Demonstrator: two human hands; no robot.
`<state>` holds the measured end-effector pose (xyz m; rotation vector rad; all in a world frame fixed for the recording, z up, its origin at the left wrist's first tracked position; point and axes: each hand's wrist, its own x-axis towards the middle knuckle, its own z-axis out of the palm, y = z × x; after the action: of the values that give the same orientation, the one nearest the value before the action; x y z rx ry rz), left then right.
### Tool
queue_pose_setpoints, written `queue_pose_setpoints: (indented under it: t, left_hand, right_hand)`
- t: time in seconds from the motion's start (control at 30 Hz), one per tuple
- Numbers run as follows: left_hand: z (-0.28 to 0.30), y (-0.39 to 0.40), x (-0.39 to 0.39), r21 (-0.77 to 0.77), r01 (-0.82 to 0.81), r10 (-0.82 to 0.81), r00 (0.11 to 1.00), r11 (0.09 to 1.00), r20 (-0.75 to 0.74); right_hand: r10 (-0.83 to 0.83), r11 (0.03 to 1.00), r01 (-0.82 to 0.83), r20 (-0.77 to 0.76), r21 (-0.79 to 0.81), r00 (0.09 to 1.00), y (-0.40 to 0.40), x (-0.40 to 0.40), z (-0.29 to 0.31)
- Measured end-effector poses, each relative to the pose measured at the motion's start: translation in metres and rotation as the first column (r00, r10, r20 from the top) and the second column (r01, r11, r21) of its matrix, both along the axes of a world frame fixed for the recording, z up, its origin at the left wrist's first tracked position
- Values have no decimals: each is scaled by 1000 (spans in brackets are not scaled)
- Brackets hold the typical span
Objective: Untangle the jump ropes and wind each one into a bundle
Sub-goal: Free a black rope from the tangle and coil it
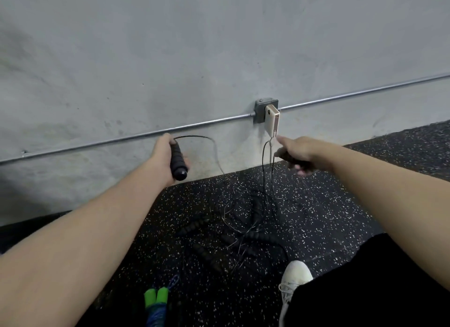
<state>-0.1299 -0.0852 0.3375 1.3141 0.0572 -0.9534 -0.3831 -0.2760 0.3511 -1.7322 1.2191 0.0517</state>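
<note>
Black handle (pixel 179 161) sits gripped in left hand (pixel 162 156) fingers; right hand (pixel 298 153) apparently clasps another handle.

A tangle of black cords and ribbed handles (pixel 243 226) sprawls across the speckled floor (pixel 341 204) between the two arms. A white shoe (pixel 293 278) stands just beside its near edge, and a green-handled rope bundle (pixel 157 302) lies nearer left. Ahead, the wall (pixel 170 46) carries a metal pipe (pixel 97 144) and an outlet box (pixel 261 109) with a plugged-in charger (pixel 272 119). Bare floor lies to the right.
</note>
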Motion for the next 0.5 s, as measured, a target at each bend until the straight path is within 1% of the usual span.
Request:
queue_pose_setpoints:
  t: [0.07, 0.13, 0.2, 0.27, 0.43, 0.5]
  left_hand:
    - [0, -1, -6, -80, 42, -45, 998, 996, -34]
    - [4, -5, -17, -114, 96, -99, 995, 989, -24]
    - [7, -8, -30, -80, 172, -170, 985, 982, 31]
    - [8, -11, -43, -42, 233, -230, 971, 971, 72]
    - [18, -20, -69, -70, 230, -220, 967, 971, 132]
    - [22, -18, -72, -106, 243, -228, 964, 964, 139]
  right_hand:
    - [-17, 999, 15, 65, 39, 998, -2, 3, 0]
    - [-45, 998, 36, 193, 51, 980, 2, 9, 2]
    - [-93, 995, 76, 319, 67, 943, 10, 19, 4]
    - [-106, 993, 78, 404, 85, 909, 26, 29, 12]
    - [-105, 980, -25, 617, 199, 780, 73, 58, 28]
    - [-122, 982, -2, 647, 188, 753, 89, 69, 31]
